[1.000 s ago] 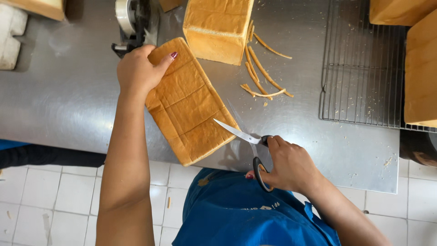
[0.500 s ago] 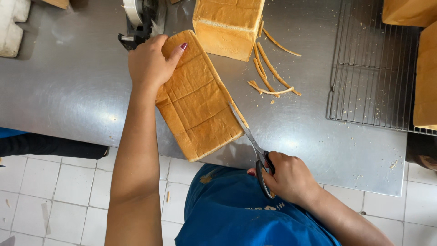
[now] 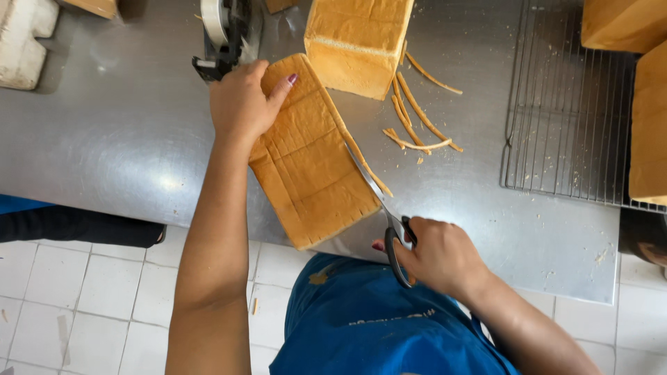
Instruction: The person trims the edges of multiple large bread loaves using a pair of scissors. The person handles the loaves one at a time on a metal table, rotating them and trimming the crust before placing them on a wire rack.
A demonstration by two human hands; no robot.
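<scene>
Scissors [image 3: 385,208] sit in my right hand [image 3: 441,257], fingers curled through the black handle loops, the blades running up along the right edge of the long loaf [image 3: 309,156] — a thin strip of crust [image 3: 368,167] is peeling away beside the blade there. My left hand [image 3: 243,101] presses down on the far end of that loaf, palm flat and fingers wrapped over its top corner, holding it firm against the steel table [image 3: 118,153]. The loaf lies slanted across the table, its near end reaching the table's front edge, just above my blue apron [image 3: 375,326]. Beyond it a second, taller loaf [image 3: 358,42] stands upright, and loose crust trimmings [image 3: 417,118] are scattered just to its right. A wire cooling rack [image 3: 563,132] lies farther right on the table, with more loaves [image 3: 649,118] resting along its right side. Near my left hand, at the table's far edge, stands a tape dispenser [image 3: 222,35] — touching the loaf or not, I cannot tell. Below the table is white tiled floor [image 3: 76,298].
</scene>
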